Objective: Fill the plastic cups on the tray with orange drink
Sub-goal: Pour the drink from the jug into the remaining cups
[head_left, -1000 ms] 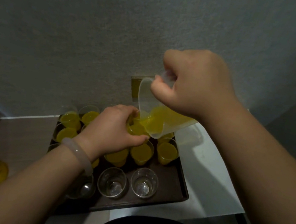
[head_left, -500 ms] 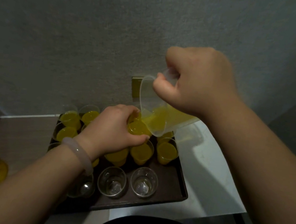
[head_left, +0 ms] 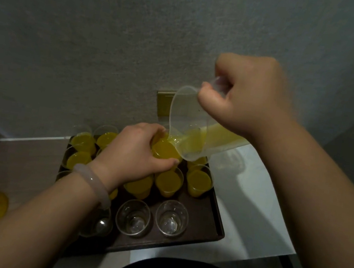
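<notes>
Hands: L (head_left: pixel 133 150) round cup (head_left: pixel 165 150), R (head_left: pixel 243 98) round jug (head_left: pixel 183 116).

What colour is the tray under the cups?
The tray is dark brown; the head view, the only one, shows it.

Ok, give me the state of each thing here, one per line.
jug: tilted, pouring orange drink
held cup: nearly full, being filled
left hand: grips the held cup
right hand: grips the jug handle
front cups: upright, empty
other cups: upright, filled
</notes>
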